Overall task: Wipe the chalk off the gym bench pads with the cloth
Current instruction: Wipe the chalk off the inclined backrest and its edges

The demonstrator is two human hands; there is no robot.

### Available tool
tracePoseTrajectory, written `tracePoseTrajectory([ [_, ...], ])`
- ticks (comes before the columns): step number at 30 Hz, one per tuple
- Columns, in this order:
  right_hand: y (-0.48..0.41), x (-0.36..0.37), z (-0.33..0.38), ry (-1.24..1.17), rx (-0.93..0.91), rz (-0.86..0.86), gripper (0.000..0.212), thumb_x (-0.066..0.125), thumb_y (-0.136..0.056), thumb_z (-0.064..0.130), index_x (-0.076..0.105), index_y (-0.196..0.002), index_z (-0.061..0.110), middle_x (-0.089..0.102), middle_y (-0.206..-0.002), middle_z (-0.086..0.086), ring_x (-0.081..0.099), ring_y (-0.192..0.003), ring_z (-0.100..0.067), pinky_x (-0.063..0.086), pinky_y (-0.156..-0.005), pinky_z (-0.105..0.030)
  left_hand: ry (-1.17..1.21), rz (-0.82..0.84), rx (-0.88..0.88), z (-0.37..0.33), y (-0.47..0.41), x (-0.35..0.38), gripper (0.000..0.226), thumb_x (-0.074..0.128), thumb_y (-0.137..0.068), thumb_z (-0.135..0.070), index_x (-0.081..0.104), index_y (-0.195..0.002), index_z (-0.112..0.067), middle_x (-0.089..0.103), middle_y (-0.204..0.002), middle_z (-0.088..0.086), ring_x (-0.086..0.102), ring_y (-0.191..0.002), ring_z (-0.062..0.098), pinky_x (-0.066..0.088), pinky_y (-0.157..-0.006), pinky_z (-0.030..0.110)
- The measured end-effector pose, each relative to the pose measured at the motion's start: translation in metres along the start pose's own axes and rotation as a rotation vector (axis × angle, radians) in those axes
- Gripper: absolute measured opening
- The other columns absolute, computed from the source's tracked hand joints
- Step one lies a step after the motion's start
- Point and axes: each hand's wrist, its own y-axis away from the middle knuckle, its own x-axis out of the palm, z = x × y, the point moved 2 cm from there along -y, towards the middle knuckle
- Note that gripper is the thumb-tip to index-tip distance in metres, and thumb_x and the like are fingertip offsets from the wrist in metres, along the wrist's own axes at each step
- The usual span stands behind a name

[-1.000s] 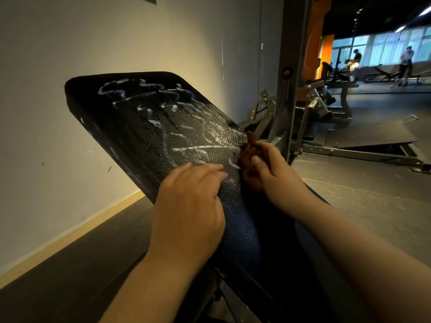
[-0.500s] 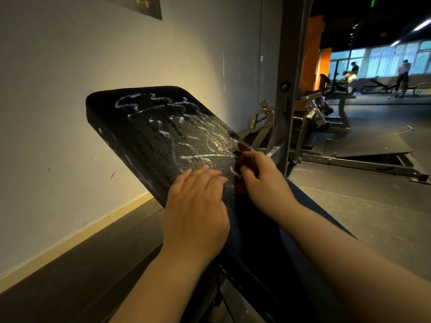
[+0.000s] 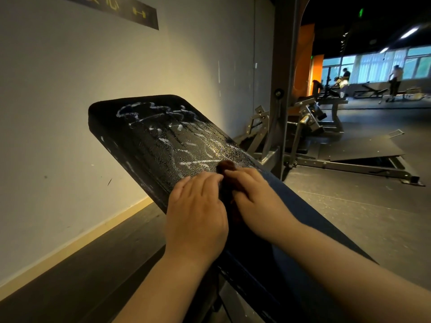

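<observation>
A black inclined bench pad (image 3: 140, 141) rises away from me, its upper half streaked with white chalk (image 3: 163, 127). A dark brown cloth (image 3: 225, 167) sits bunched on the pad just below the chalk marks. My right hand (image 3: 254, 197) presses on the cloth with its fingers curled over it. My left hand (image 3: 198, 206) lies flat on the pad beside the cloth, its fingertips touching the cloth's left edge. Most of the cloth is hidden under my hands. The lower part of the pad near me looks dark and free of chalk.
A pale wall (image 3: 70, 89) stands close on the left with a yellow skirting strip. A grey steel upright (image 3: 283, 89) and machine frame (image 3: 326, 159) stand to the right of the pad. Two people (image 3: 345, 76) are far off by the windows.
My hands with the cloth have shifted a little toward the pad's middle, coming closer together. The view has tilted up, showing more of the wall sign.
</observation>
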Motion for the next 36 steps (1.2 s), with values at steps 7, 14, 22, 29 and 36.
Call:
tracePoseTrajectory([
  [7,-0.006,-0.018,-0.017,-0.039,-0.038,0.075,0.053,0.051,-0.093,-0.001,0.056,-0.139,0.026,0.043,-0.145,0.011,0.039,-0.132,0.000,0.030,-0.117,-0.023,-0.032,0.021,-0.025,-0.002,-0.001,-0.001,0.048,0.028,-0.094,-0.027,0.052,-0.135,-0.019,0.057,-0.136,-0.004,0.049,-0.128,0.014,0.029,-0.116,0.037],
  [14,0.017,-0.002,0.016,-0.082,-0.084,0.058,0.046,0.056,-0.092,0.006,0.061,-0.134,0.023,0.049,-0.140,0.012,0.042,-0.129,0.001,0.030,-0.111,-0.013,-0.079,0.096,-0.048,-0.004,-0.003,-0.009,0.051,0.029,-0.094,-0.029,0.052,-0.138,-0.014,0.057,-0.139,0.001,0.051,-0.130,0.017,0.033,-0.113,0.040],
  [22,-0.014,-0.024,-0.017,0.036,0.059,-0.001,0.050,0.052,-0.091,0.010,0.056,-0.138,0.026,0.049,-0.144,0.007,0.043,-0.135,-0.013,0.034,-0.116,-0.034,-0.027,0.198,-0.020,-0.011,-0.033,-0.023,0.042,0.040,-0.100,-0.015,0.052,-0.139,-0.026,0.055,-0.141,-0.009,0.037,-0.139,0.016,0.011,-0.119,0.025],
  [29,0.029,-0.020,-0.006,-0.077,-0.089,0.170,0.050,0.052,-0.095,0.010,0.056,-0.138,0.035,0.042,-0.142,0.026,0.037,-0.132,0.011,0.027,-0.109,-0.008,-0.094,0.170,-0.010,-0.007,-0.028,0.003,0.046,0.035,-0.093,-0.026,0.060,-0.129,-0.015,0.063,-0.133,0.000,0.054,-0.129,0.018,0.032,-0.118,0.040],
  [36,-0.019,-0.020,-0.029,-0.074,0.170,-0.053,0.045,0.046,-0.098,0.010,0.053,-0.140,0.025,0.041,-0.143,0.017,0.037,-0.133,-0.001,0.030,-0.117,-0.029,-0.107,0.110,0.009,-0.010,-0.025,0.000,0.046,0.042,-0.093,-0.024,0.058,-0.135,-0.014,0.058,-0.141,0.003,0.049,-0.136,0.019,0.023,-0.116,0.033],
])
